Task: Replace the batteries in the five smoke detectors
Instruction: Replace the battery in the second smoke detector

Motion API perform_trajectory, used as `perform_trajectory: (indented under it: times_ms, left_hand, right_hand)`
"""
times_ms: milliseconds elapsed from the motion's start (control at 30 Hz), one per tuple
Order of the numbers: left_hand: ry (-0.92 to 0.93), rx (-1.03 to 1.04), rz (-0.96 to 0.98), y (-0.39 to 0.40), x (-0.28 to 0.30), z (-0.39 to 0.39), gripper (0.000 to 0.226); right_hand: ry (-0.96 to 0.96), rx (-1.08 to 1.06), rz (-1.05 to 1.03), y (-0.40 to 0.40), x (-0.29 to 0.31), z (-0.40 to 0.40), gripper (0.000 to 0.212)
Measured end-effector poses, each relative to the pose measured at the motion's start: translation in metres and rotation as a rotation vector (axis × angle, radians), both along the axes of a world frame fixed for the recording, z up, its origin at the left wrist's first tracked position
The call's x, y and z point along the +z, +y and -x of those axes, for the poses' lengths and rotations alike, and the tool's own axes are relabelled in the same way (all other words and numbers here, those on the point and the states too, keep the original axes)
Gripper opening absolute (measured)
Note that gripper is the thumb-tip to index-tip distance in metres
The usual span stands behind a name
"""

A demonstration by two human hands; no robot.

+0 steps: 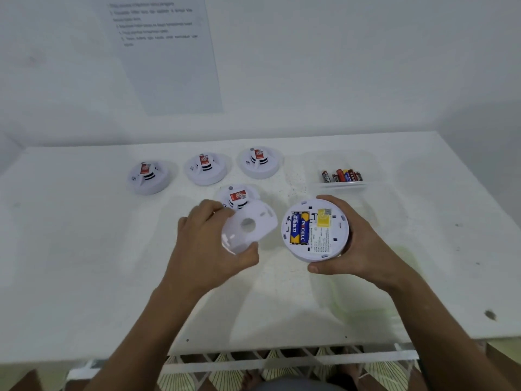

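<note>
At frame centre, the right hand grips an opened smoke detector — two batteries seated inside — while the left hand pinches its detached cover, just left of it.

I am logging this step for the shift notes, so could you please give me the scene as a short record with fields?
left hand: holds the detached back cover
right hand: holds the open smoke detector, underside up
batteries in detector: two, blue and yellow, seated side by side
other detectors: four on the white table, face up, nearest one partly behind the cover
spare batteries: in a clear tray, far right
</note>
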State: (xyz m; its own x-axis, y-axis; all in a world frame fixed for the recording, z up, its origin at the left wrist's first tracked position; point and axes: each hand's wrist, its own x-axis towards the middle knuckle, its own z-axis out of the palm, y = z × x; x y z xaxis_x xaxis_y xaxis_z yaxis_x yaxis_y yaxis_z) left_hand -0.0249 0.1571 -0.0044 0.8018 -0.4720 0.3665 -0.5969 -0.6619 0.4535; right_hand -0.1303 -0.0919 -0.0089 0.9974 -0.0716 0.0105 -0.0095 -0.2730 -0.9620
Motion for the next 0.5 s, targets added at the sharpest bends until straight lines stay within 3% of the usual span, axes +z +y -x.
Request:
perform_trajectory:
  times_ms: [200, 500]
  left_hand:
    - [0.115, -0.304, 0.148, -0.005, 0.034, 0.006, 0.059]
    - [0.248, -0.269, 0.035, 0.022, 0.039, -0.004, 0.067]
  right_hand:
    - [-0.031, 0.076, 0.003, 0.036, 0.009, -0.018, 0.104]
    - [-0.063, 0.182, -0.003, 0.071, 0.019, -0.036, 0.101]
